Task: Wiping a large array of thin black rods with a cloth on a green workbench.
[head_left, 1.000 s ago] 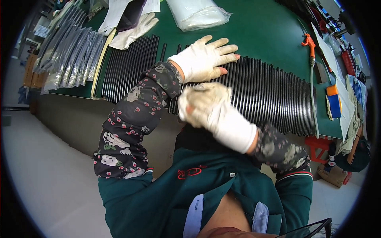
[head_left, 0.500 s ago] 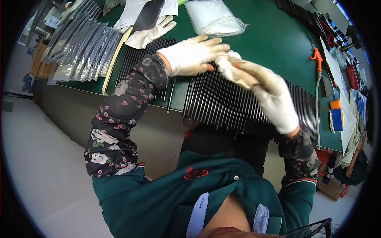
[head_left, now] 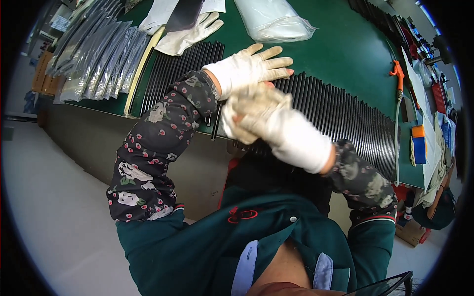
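A row of slim black rods (head_left: pixel 340 113) lies side by side along the near edge of the green table, with another group of rods (head_left: pixel 170 74) to the left. My left hand (head_left: pixel 249 69), in a white glove with bare fingertips showing, rests over the rods with its fingers spread. Below it, nearer to me, my gloved right hand (head_left: pixel 286 126) is closed around a crumpled white cloth (head_left: pixel 230 121). Motion blurs the right fingers, and the two hands hide the rods beneath them.
Bagged dark pieces (head_left: pixel 106 64) are stacked at the left beside a pale strip (head_left: pixel 143 74). A spare white glove (head_left: pixel 192 34), a dark phone (head_left: pixel 184 16) and a clear plastic bag (head_left: pixel 276 22) lie farther back. An orange air gun (head_left: pixel 397 71) with its hose lies right.
My right hand has swept left and toward me with the cloth, from beyond the rods to their near ends. My left hand has shifted slightly right, its fingers spreading wider.
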The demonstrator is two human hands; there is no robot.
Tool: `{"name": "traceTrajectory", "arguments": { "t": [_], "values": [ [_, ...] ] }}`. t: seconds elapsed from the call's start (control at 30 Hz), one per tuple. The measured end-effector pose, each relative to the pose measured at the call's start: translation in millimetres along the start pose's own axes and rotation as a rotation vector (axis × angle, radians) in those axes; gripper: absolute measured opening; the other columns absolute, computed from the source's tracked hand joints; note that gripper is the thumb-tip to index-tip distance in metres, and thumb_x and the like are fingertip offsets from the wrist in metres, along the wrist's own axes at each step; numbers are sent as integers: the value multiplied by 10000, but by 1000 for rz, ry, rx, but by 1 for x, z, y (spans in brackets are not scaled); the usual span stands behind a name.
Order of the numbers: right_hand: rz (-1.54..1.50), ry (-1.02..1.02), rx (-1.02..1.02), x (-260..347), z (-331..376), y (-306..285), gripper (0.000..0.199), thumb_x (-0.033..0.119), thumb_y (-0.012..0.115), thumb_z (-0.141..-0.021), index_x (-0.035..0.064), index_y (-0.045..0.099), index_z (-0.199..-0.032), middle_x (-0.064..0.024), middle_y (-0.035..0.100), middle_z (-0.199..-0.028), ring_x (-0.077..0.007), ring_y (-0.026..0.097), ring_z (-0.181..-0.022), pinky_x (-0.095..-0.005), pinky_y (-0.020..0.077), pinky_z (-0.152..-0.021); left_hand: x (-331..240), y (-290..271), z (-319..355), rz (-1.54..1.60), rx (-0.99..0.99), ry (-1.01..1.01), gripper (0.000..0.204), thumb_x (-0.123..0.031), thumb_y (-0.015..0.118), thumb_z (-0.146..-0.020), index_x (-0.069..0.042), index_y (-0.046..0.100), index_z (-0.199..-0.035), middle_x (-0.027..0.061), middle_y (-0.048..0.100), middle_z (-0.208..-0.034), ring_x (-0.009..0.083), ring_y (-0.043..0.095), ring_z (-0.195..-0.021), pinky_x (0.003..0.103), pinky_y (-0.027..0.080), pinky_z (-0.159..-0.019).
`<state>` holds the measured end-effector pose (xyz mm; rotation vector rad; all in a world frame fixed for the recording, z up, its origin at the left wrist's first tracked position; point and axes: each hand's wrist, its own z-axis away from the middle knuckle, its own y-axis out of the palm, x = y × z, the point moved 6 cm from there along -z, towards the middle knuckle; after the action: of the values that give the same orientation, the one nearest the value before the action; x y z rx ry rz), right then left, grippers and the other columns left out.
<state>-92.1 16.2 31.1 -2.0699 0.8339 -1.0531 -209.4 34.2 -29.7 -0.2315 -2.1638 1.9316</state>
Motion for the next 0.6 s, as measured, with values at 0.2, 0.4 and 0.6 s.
{"name": "traceTrajectory", "arguments": {
  "t": [0.2,0.4,0.6],
  "values": [
    [-278,-48,166,12,11,6,436,-6,560,-752,27,547,-1186,-154,589,-1208,-334,605,-1051,-425,453,-979,-3,-3,3,42,24,-47,588,-249,594,-881,-143,394,-1424,74,339,-1506,314,285,-1408,500,250,-1147],
    [-110,-72,-128,7,18,8,238,-23,512,-796,30,542,-1026,-122,571,-998,-317,579,-908,-393,470,-895,-5,-5,0,34,44,-43,568,-219,565,-892,-128,392,-1424,73,318,-1519,305,272,-1415,496,250,-1146],
    [-803,98,31,22,53,-30,426,-88,540,-793,48,594,-1193,-159,602,-1237,-341,580,-1153,-395,462,-1000,-7,-14,6,-11,40,-37,583,-211,580,-878,-115,394,-1422,84,334,-1509,310,294,-1404,495,254,-1143]
  ]
}}
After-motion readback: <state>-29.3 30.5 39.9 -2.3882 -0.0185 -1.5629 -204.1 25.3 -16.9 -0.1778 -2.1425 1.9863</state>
